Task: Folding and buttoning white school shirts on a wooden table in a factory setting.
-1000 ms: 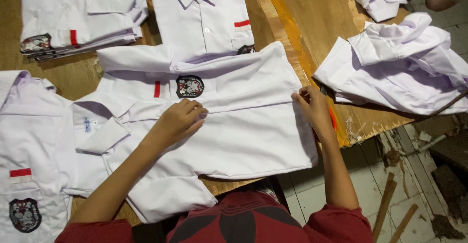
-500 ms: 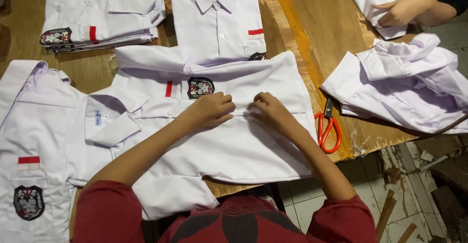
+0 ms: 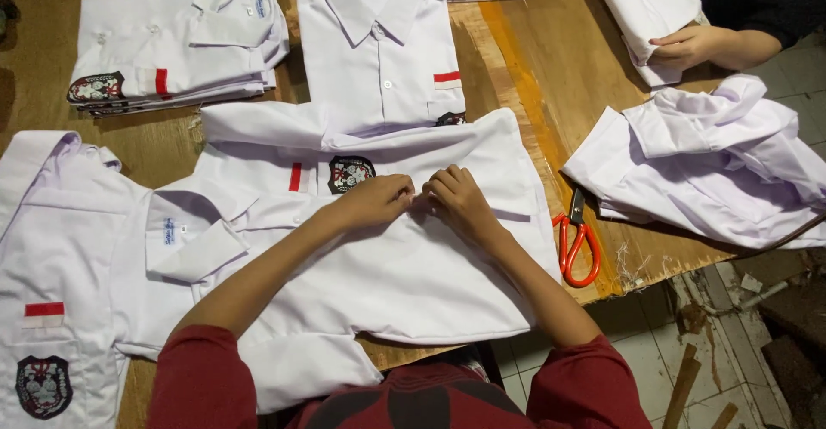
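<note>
Fingers of the left hand curled together, tips pinched down on cloth at the middle of the white shirt. Fingers of the right hand likewise bunched and clamped on the same cloth, knuckle to knuckle with the left, almost touching. Whether pinching a button or only a fold of fabric: cannot tell, tips hidden.

White shirt spread flat on the tabletop, directly below both hands, collar end to its left, hem edge overhanging toward the wearer. Dark crest badge and small red stripe on the shirt's chest, just left of the hands.

Judging by the grip: working the front closure or a centre crease, midway along the shirt. Next move calls for keeping both front edges lined up and the cloth flat, with no drag on the sleeves.

Left of the white shirt, partly under its collar end, a second open shirt. Right of it, near its edge, orange-handled scissors. Further right, a loose heap of shirts. Beyond the white shirt, touching its far edge, a buttoned shirt; beyond and left, a folded stack. Far beyond and right, another person's hand gripping white cloth.
</note>
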